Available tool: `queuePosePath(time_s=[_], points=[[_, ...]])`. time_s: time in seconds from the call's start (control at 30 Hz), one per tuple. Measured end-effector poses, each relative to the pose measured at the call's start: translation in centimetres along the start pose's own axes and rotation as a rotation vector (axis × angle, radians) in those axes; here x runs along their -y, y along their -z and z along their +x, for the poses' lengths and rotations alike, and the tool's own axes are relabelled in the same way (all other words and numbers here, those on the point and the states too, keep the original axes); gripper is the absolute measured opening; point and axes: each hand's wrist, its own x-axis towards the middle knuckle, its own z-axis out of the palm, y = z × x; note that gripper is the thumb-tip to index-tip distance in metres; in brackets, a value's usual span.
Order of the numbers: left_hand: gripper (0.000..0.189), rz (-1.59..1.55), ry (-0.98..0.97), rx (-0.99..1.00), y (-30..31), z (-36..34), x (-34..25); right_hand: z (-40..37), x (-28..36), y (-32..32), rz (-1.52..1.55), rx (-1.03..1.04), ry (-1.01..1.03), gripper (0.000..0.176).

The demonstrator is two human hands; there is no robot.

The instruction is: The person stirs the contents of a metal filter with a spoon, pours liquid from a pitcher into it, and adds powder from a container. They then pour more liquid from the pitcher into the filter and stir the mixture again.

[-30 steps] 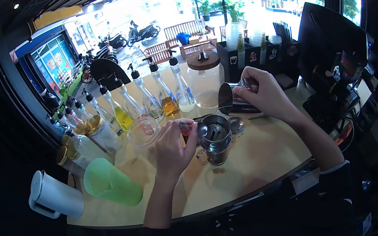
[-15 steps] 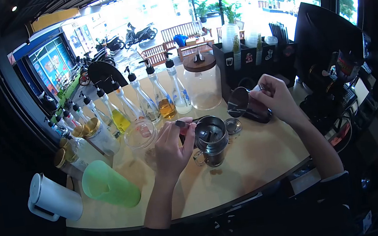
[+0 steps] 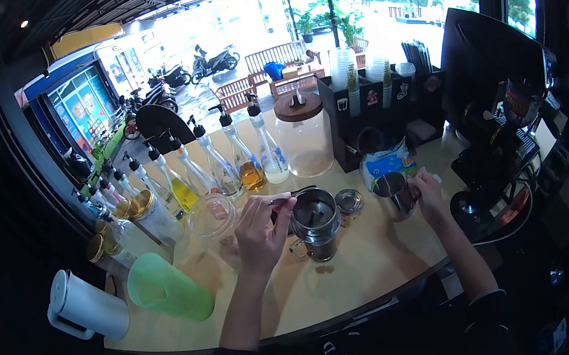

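My right hand (image 3: 428,196) is closed around the handle of a metal pitcher (image 3: 395,199), low over the counter on the right. My left hand (image 3: 260,225) pinches a thin dark handle (image 3: 279,201) right at the rim of a metal coffee filter (image 3: 314,209); its far end is hard to make out. Dark contents show inside the filter, which sits on top of a glass mug (image 3: 321,250) with dark liquid in it. A small round metal lid (image 3: 350,201) lies just right of the filter.
Pump bottles (image 3: 252,174) line the counter's far left side. Left of my arm stand a green pitcher (image 3: 170,289) and a white jug (image 3: 85,304). Behind are a wooden-lidded jar (image 3: 304,139), a black cup holder (image 3: 390,109) and a blue-and-white packet (image 3: 389,162).
My right hand has lowered the metal pitcher from a tilted position near the filter, moving it rightward and down, more upright. The packet behind is now uncovered. My left hand stays beside the filter.
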Motion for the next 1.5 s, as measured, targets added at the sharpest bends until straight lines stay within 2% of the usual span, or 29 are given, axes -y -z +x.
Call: queuePosePath(time_s=[0.3, 0.4, 0.47, 0.5, 0.57, 0.63, 0.7, 0.77, 0.8, 0.87, 0.9, 0.97, 1.0, 1.07, 1.1, 1.13, 1.2, 1.23, 1.27, 1.33, 1.37, 1.43, 1.5], points=[[0.010, -0.042, -0.031, -0.060, -0.8, -0.6, 1.1, -2.2, -3.7, -0.1, 0.248, -0.114, -0.055, 0.018], [0.012, -0.050, -0.039, -0.052, -0.9, -0.6, 1.1, -2.0, -4.9, 1.1, 0.165, -0.112, -0.047, 0.020], [0.013, -0.055, -0.037, -0.043, -0.9, -0.6, 1.1, -1.9, -4.8, 1.7, -0.193, -0.087, -0.035, 0.009], [0.014, -0.032, -0.061, -0.027, -0.9, -0.5, 1.2, -1.7, -4.8, 1.8, -0.194, -0.084, -0.038, 0.009], [0.016, -0.008, -0.082, -0.013, -0.9, -0.1, 1.1, -1.5, -1.7, 0.6, -0.659, -0.115, 0.444, 0.007], [0.018, 0.009, -0.156, 0.027, -1.0, 0.6, 0.3, -3.5, 4.6, -3.9, -0.623, 0.063, 0.558, 0.028], [0.018, 0.021, -0.212, 0.075, -1.5, 1.1, 0.0, -5.2, 8.6, -7.5, -0.520, 0.301, 0.514, 0.043], [0.017, 0.047, -0.299, 0.172, -1.7, 1.6, -0.6, -7.4, 12.3, -11.2, -0.345, 0.473, 0.489, 0.049], [0.017, 0.045, -0.299, 0.173, -1.9, 1.7, -0.8, -7.7, 13.0, -12.5, -0.346, 0.471, 0.487, 0.049], [0.017, 0.056, -0.356, 0.240, -2.2, 1.8, -1.1, -7.8, 13.9, -14.4, -0.378, 0.619, 0.686, 0.039], [0.017, 0.059, -0.355, 0.239, -2.2, 1.7, -1.0, -7.6, 13.8, -14.9, -0.376, 0.622, 0.686, 0.039], [0.022, 0.100, -0.346, 0.231, -2.2, 1.6, -0.7, -7.2, 13.4, -15.7, -0.416, 0.621, 0.880, 0.025], [0.022, 0.107, -0.344, 0.230, -1.9, 1.5, -0.6, -7.1, 13.4, -15.7, -0.411, 0.627, 0.881, 0.025], [0.028, 0.005, -0.129, 0.231, -1.0, 1.3, -0.2, -6.7, 13.5, -15.0, -0.305, 0.596, 0.787, 0.019], [0.045, 0.009, -0.016, 0.269, -0.7, 0.8, 0.9, -6.4, 13.3, -14.8, -0.251, 0.575, 0.792, 0.017], [0.045, 0.012, -0.014, 0.270, -0.4, 0.6, 1.0, -6.2, 13.1, -14.6, -0.248, 0.577, 0.791, 0.017], [0.063, -0.012, 0.172, 0.290, -0.2, 0.1, 1.1, -5.9, 12.6, -14.3, -0.286, 0.573, 0.761, 0.017], [0.077, 0.042, 0.202, 0.337, -0.7, -0.4, 1.3, -5.9, 12.0, -14.3, -0.285, 0.571, 0.758, 0.017], [0.077, 0.042, 0.203, 0.340, -1.0, -0.8, 1.4, -6.0, 11.3, -14.4, -0.318, 0.565, 0.744, 0.016], [0.079, 0.159, 0.232, 0.495, -1.7, -1.4, 1.2, -6.1, 10.4, -14.7, -0.350, 0.563, 0.731, 0.016], [0.079, 0.138, 0.292, 0.505, -2.1, -1.7, 1.5, -6.2, 10.1, -14.8, -0.378, 0.560, 0.734, 0.015], [0.079, 0.118, 0.293, 0.506, -2.1, -1.6, 1.7, -6.1, 9.4, -14.7, -0.406, 0.554, 0.735, 0.014], [0.079, 0.098, 0.294, 0.508, -2.1, -1.4, 1.9, -6.0, 8.5, -14.6, -0.232, 0.607, 0.551, 0.011]])
